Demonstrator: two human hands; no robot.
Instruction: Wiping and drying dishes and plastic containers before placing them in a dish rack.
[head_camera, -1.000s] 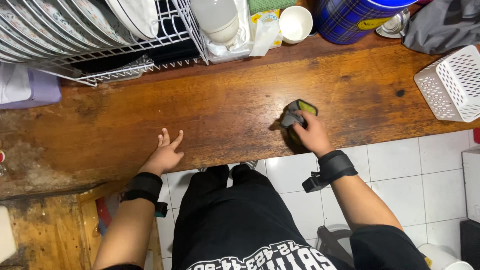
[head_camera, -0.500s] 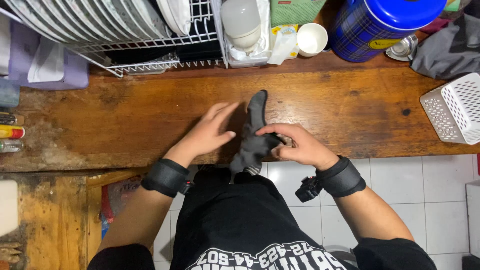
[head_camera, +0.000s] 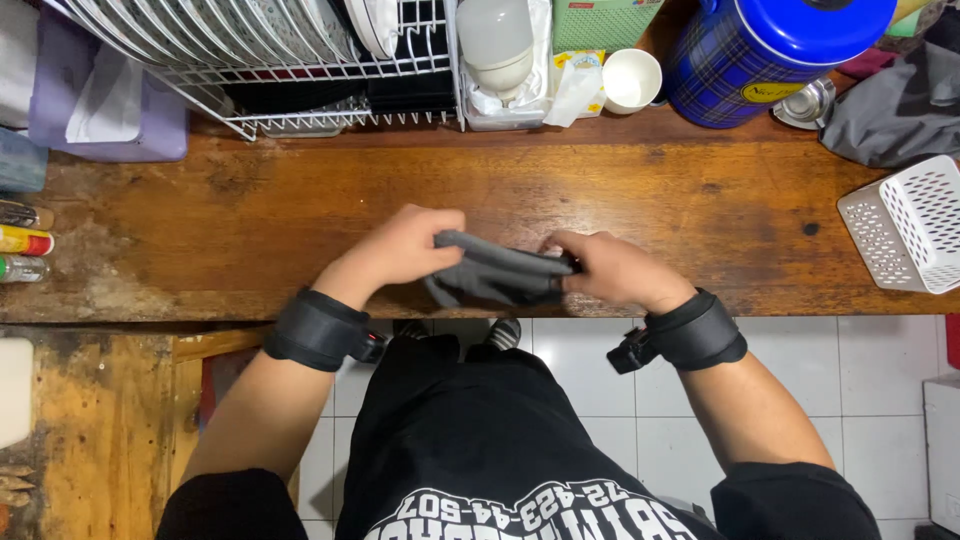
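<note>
Left hand (head_camera: 405, 250) and right hand (head_camera: 615, 268) both clamped on limp, crumpled grey cloth (head_camera: 495, 275) over worn wooden counter (head_camera: 250, 215)

Home kitchen: dish rack (head_camera: 300, 95), flask (head_camera: 760, 55).

One view only, from a camera worn on the person's head. It looks almost straight down, close over the front edge of the wooden counter (head_camera: 250, 220), which crosses the picture from 9 to 3 o'clock. The wearer's torso and forearms enter from 6 o'clock, with tiled floor (head_camera: 590, 400) below the edge. The dish rack (head_camera: 300, 90) sits at 11 o'clock and the white basket (head_camera: 905, 225) at 3 o'clock, both cut by the borders.
</note>
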